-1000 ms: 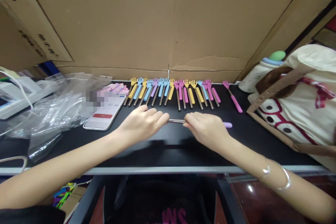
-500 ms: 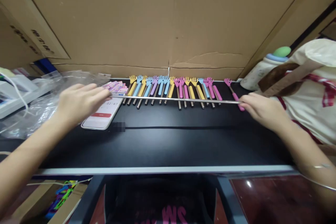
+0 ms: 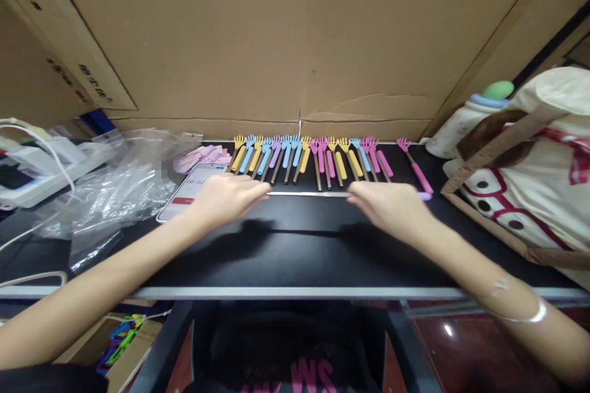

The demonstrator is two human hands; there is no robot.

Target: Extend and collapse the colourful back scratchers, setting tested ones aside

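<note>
Cardboard (image 3: 295,43) backs the black desk (image 3: 304,264); above it, left hand (image 3: 233,198) and right hand (image 3: 391,206) have fingers clamped around one metal rod (image 3: 308,194), running sideways between them, purple handle (image 3: 424,196) nearer the right, backscratchers (image 3: 340,164) beyond.

The left hand (image 3: 233,198) hides 1 end of the metal rod (image 3: 308,194).

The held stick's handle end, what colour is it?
The handle end is light purple, showing best in the head view.
</note>
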